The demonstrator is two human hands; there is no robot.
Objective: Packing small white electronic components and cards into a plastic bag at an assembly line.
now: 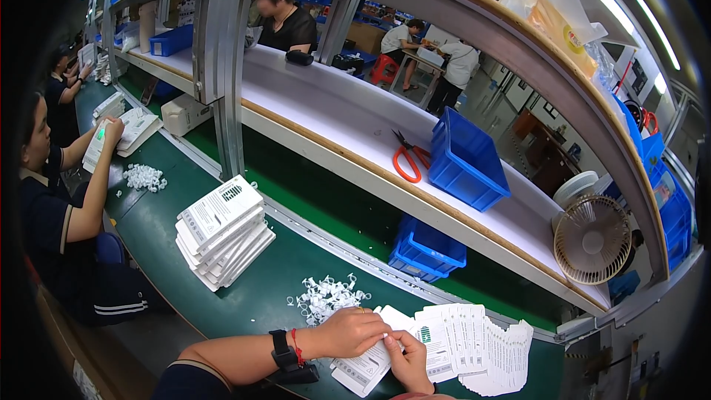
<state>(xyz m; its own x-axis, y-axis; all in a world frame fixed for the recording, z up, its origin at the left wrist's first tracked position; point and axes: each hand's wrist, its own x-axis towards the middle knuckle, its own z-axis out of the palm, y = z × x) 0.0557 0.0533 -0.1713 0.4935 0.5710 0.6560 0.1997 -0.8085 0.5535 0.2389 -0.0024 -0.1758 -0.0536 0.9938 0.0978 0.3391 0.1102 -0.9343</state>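
My left hand, on the arm with a black wristband and a red cord, and my right hand meet with fingertips pinched together. What lies between them is mostly covered; only a tiny white bit shows. Directly under them is a flat white printed package. Just beyond my left hand lies a pile of small white plastic clips. To the right of my hands, a row of similar white packages overlaps like a fan on the green table.
A tall stack of white packages stands to the left. Beyond it a co-worker handles a package beside another clip pile. The shelf ahead carries orange-handled scissors, a blue bin and a fan; another blue bin sits underneath.
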